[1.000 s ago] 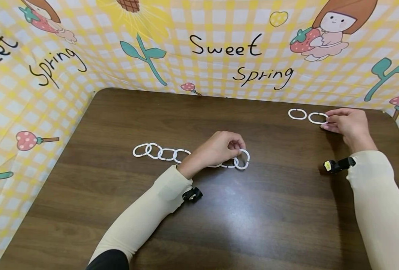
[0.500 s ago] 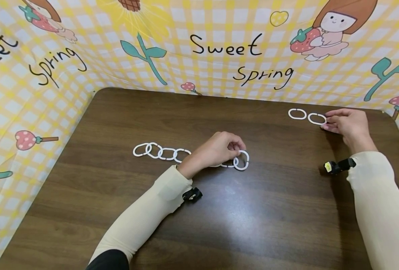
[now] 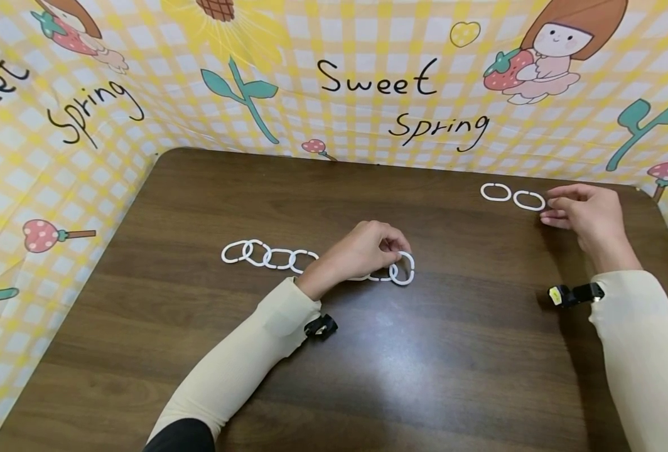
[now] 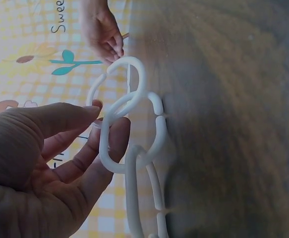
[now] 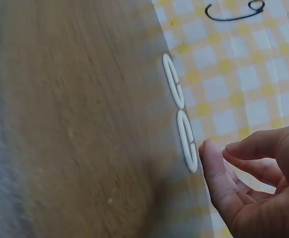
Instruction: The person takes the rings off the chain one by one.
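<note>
A chain of several white plastic links (image 3: 280,250) lies across the middle of the table, partly hidden under my left hand (image 3: 362,250). Thumb and fingers of that hand pinch the chain's right end link (image 3: 412,270), which is raised on edge. The left wrist view shows this end link (image 4: 143,79) threaded through the neighbouring link (image 4: 103,141). At the far right, my right hand (image 3: 591,216) is beside a loose oval link (image 3: 528,209), its fingers loosely bent and holding nothing. A second loose link (image 3: 496,200) lies just left of it.
The brown wooden table (image 3: 452,351) ends at a yellow checked cloth (image 3: 362,37) at the back and left. Both loose links lie near the back edge. A small black camera sits on each wrist.
The loose link nearest my right hand has shifted slightly left, toward the other one. My right hand has drawn away a little from it. The left hand holds its place.
</note>
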Tool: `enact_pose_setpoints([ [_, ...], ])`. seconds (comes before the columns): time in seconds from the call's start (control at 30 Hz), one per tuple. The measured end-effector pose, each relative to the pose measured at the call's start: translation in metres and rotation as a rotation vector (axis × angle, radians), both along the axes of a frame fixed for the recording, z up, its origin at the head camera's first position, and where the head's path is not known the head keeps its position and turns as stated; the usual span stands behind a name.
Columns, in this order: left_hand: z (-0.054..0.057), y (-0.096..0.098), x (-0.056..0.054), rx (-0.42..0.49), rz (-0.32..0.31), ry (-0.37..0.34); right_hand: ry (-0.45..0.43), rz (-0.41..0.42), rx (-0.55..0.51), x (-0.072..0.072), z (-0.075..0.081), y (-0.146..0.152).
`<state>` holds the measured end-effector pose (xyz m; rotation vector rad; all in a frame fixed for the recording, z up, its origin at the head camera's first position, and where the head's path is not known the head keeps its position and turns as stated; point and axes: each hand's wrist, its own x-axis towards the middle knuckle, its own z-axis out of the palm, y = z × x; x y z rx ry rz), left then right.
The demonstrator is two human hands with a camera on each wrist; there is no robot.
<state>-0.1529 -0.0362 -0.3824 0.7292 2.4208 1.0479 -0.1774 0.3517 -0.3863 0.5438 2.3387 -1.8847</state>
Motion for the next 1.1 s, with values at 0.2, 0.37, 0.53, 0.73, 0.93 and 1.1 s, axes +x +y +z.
enact_pose_setpoints([
  [0.2,0.001,0.000,0.000,-0.015,0.010,-0.009,0.077,0.038,-0.044,0.009,0.005,-0.013],
  [0.37,0.001,0.000,0.000,-0.022,0.013,-0.010,0.121,0.094,0.020,0.015,0.008,-0.022],
  [0.53,0.001,-0.001,0.000,-0.026,0.013,0.011,0.133,0.151,0.102,0.020,0.009,-0.033],
  [0.73,0.001,0.000,0.001,-0.023,0.017,0.017,0.151,0.199,0.155,0.028,0.012,-0.046],
  [0.93,0.000,0.001,0.001,-0.026,0.014,0.006,0.183,0.254,0.165,0.035,0.013,-0.056],
  [1.1,0.000,0.001,0.000,-0.022,0.009,0.022,0.186,0.289,0.187,0.040,0.013,-0.066],
])
